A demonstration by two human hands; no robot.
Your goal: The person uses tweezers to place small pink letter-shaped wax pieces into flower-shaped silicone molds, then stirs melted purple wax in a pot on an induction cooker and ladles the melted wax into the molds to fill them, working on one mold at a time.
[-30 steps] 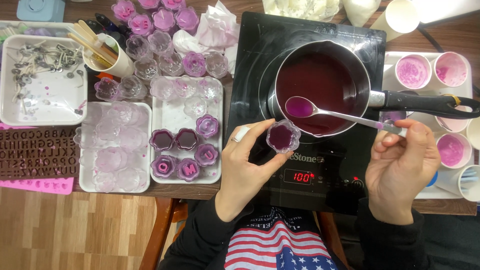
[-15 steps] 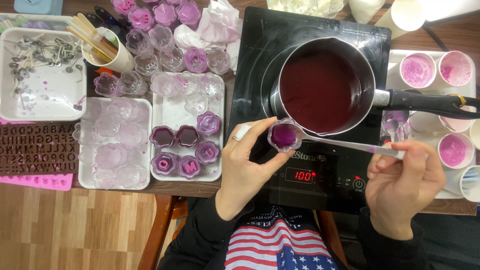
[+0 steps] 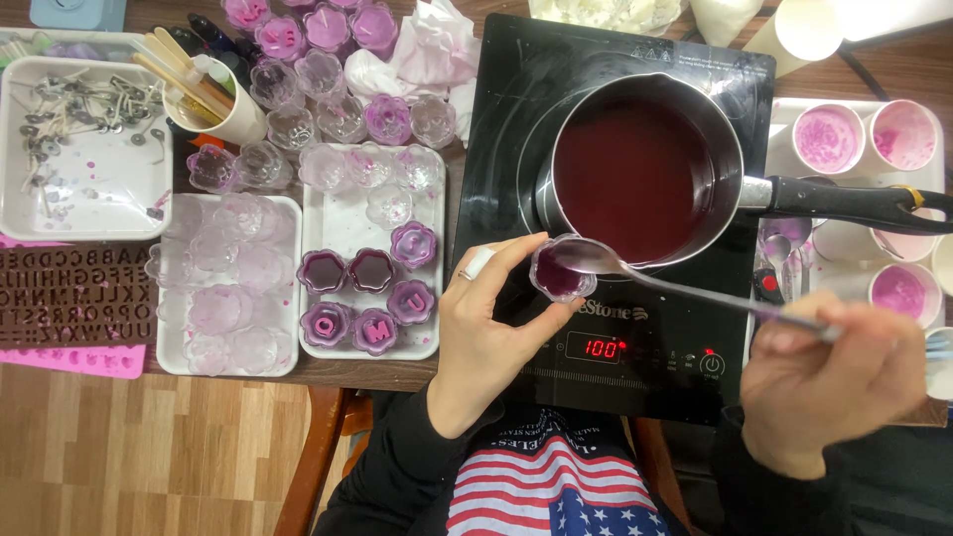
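Filling looks partly done: left hand (image 3: 486,328) pinches a small clear flower-shaped glass cup (image 3: 558,270) over the black induction cooktop (image 3: 516,129), right hand (image 3: 834,382) grips a metal spoon (image 3: 635,278) tipping purple liquid in, while several clear cups (image 3: 230,268) on white trays remain unfilled.

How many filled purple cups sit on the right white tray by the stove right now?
6 on the tray: two dark ones, one lilac upper right, three front. Clear empties sit behind.
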